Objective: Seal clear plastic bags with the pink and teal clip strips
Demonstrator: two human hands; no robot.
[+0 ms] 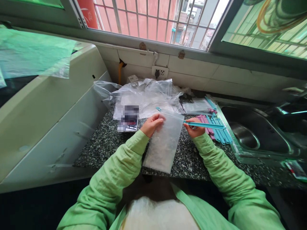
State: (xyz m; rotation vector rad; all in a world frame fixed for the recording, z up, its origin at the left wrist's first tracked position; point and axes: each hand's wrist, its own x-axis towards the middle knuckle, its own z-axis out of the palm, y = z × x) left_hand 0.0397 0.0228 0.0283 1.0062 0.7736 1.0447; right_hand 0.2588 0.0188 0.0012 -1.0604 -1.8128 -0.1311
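A frosted plastic zip bag (165, 145) hangs over the counter's front part, its top edge pinched by my left hand (153, 124) between thumb and fingers. My right hand (195, 129) is closed round one end of a long blue bag clip (207, 124), right beside the bag's upper right corner. The clip's two arms look slightly parted at that end. Whether the clip touches the bag I cannot tell. Beyond my right hand lie several blue bag clips (218, 131) and pink bag clips (208, 130) side by side. A small blue piece (158, 109) shows just above the bag.
Crumpled clear plastic (148, 95) covers the back of the speckled counter (103, 143). A partly blurred card or box (128, 123) lies left of my left hand. Flat clear bags (195, 106) lie behind the clips. At right is a steel sink (259, 127); a wall socket (160, 72) is behind.
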